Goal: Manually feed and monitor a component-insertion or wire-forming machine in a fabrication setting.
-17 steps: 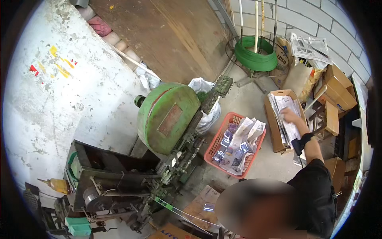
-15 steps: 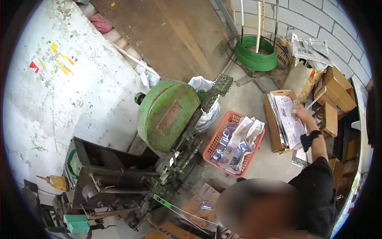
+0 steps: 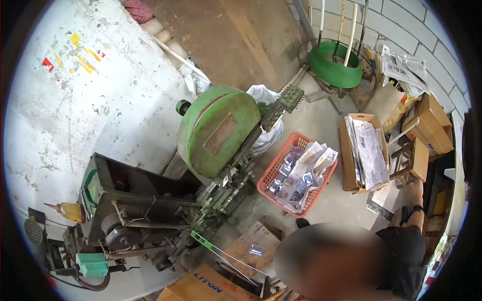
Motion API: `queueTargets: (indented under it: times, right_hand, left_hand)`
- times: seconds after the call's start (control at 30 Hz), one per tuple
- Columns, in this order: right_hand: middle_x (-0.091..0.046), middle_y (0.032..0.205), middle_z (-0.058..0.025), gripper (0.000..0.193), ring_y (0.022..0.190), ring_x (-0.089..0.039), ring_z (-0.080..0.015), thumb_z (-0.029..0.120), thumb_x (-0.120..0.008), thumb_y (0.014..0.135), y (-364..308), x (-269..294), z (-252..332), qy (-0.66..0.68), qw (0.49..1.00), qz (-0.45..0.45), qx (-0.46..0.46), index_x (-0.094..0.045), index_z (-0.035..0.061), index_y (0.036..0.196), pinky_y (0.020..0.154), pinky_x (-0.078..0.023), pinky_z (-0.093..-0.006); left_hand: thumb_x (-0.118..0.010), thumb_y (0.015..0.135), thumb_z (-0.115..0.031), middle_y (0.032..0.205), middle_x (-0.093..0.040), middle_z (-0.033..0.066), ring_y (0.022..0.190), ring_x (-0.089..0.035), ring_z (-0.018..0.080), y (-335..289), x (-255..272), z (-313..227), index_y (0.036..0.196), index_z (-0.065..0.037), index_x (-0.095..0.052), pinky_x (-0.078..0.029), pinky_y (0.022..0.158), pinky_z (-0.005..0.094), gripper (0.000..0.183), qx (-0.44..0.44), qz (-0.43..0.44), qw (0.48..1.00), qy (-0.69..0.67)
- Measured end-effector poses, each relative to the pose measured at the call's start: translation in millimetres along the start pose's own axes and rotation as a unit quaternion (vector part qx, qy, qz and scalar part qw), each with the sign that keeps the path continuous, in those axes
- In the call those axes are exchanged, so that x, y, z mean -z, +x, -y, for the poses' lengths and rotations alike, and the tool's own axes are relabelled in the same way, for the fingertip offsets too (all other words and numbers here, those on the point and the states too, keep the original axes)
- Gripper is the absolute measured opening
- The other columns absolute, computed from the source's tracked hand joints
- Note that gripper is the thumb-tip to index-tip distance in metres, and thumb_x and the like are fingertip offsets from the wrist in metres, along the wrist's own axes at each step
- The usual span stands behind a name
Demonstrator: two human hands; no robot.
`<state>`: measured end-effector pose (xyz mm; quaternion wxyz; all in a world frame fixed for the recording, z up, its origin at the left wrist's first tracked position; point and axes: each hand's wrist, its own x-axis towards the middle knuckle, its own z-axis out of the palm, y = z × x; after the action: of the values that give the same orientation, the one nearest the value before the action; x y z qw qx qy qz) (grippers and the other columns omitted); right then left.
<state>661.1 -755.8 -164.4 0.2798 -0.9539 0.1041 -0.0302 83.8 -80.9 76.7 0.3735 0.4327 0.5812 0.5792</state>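
Neither of my hands is in view. Another person in a black top [image 3: 401, 256] stands at the lower right. Their forearm with a dark wristband [image 3: 414, 206] is raised beside an open cardboard box of papers [image 3: 365, 148], and their hand is not clearly visible. Left of that box sits a red plastic basket [image 3: 268, 176] with several small packets and papers in it. A green machine with a big round green cover [image 3: 216, 131] stands in the middle, on the concrete floor.
A green coil of strap [image 3: 334, 64] with upright poles stands at the back. Stacked cardboard boxes [image 3: 433, 126] and newspapers [image 3: 401, 67] line the right wall. A yellow oil bottle [image 3: 70, 211] stands at the left, with flat cardboard [image 3: 211, 287] at the bottom. A white bag [image 3: 266, 95] lies behind the machine.
The other person's hand was on the papers in the cardboard box and has drawn back toward their body. The view has shifted a little.
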Motion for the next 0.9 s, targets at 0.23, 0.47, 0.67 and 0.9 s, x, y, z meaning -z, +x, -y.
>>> queueTargets:
  times: [0.23,0.47,0.67,0.9]
  right_hand:
    - [-0.057,0.069,-0.0209,0.027,0.070,-0.055,-0.0341,0.027,-0.060,0.068,-11,-140,-27,-0.045,0.983,0.168,0.052,-0.058,-0.0005,0.066,0.061,-0.042,-0.0427]
    - [-0.054,0.055,-0.0091,0.011,0.047,-0.051,-0.0142,0.000,-0.050,0.069,-10,-301,219,0.222,0.917,0.264,0.200,-0.059,-0.0008,0.075,0.043,-0.040,-0.0295]
    - [-0.054,0.056,-0.0094,0.009,0.045,-0.051,-0.0150,0.000,-0.051,0.066,1,-367,197,0.215,0.910,0.213,0.283,-0.059,-0.0015,0.068,0.042,-0.041,-0.0310]
    - [-0.057,0.069,-0.0172,0.012,0.065,-0.059,-0.0285,0.010,-0.056,0.066,217,-321,261,0.186,0.934,0.284,0.112,-0.056,-0.0012,0.071,0.056,-0.044,-0.0386]
  left_hand:
    - [-0.055,0.080,-0.021,0.077,-0.054,0.0073,0.067,-0.056,0.0177,-4,-93,118,0.106,-0.009,-0.047,-0.054,0.057,0.0341,0.029,0.151,0.331,0.931,-0.034]
    - [-0.053,0.079,-0.033,0.069,-0.050,0.0078,0.058,-0.053,0.0184,-195,-269,122,0.085,0.000,-0.051,-0.051,0.051,0.0335,0.033,0.226,0.497,0.836,-0.054]
    - [-0.049,0.082,-0.027,0.065,-0.056,0.0126,0.056,-0.057,0.0214,-251,-304,196,0.074,0.003,-0.053,-0.051,0.054,0.0338,0.032,0.366,0.443,0.817,-0.048]
    - [-0.050,0.080,-0.015,0.073,-0.058,0.0130,0.058,-0.057,0.0201,-333,-454,211,0.080,0.004,-0.057,-0.049,0.055,0.0300,0.020,0.293,0.439,0.849,-0.001]
